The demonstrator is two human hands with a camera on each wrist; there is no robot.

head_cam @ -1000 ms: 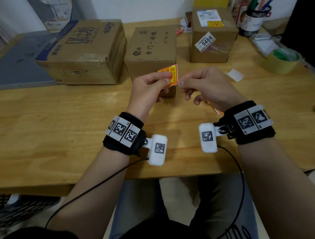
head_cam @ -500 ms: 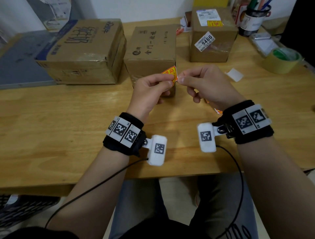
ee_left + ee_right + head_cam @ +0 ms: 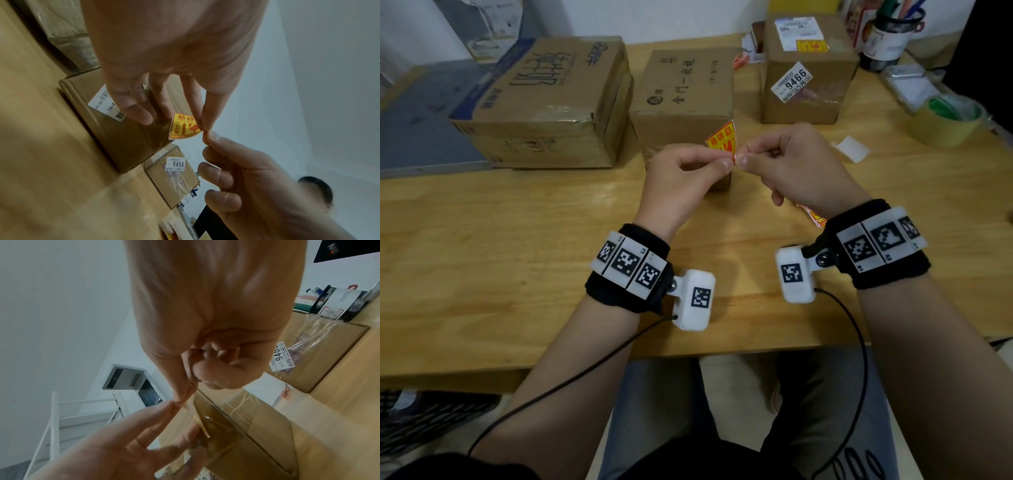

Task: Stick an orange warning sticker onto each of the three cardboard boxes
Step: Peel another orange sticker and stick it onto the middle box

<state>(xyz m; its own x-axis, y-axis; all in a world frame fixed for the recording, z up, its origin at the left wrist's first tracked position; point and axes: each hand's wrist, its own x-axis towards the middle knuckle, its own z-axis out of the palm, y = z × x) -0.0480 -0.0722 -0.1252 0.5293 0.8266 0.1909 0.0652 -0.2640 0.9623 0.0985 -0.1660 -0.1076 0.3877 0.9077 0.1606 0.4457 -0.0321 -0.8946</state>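
Observation:
Three cardboard boxes stand in a row at the back of the table: a large left box (image 3: pixel 544 102), a middle box (image 3: pixel 685 99) and a right box (image 3: pixel 808 85). The right box has an orange sticker on its top (image 3: pixel 812 45). In front of the middle box I hold another orange warning sticker (image 3: pixel 720 138) (image 3: pixel 183 126) in the air. My left hand (image 3: pixel 726 161) (image 3: pixel 202 125) pinches its lower corner between thumb and forefinger. My right hand (image 3: pixel 743 158) (image 3: pixel 183 397) pinches the same corner from the other side, fingertips nearly touching.
A white paper scrap (image 3: pixel 851 148) lies right of my hands. More orange stickers (image 3: pixel 815 216) peek out under my right wrist. A roll of tape (image 3: pixel 945 120) and a pen mug (image 3: pixel 890 37) stand at the far right. A grey-blue board (image 3: pixel 414 120) lies left.
The sticker has turned from lying flat towards me to standing more upright. Both hands' fingertips have closed in on its lower corner. The boxes have not moved.

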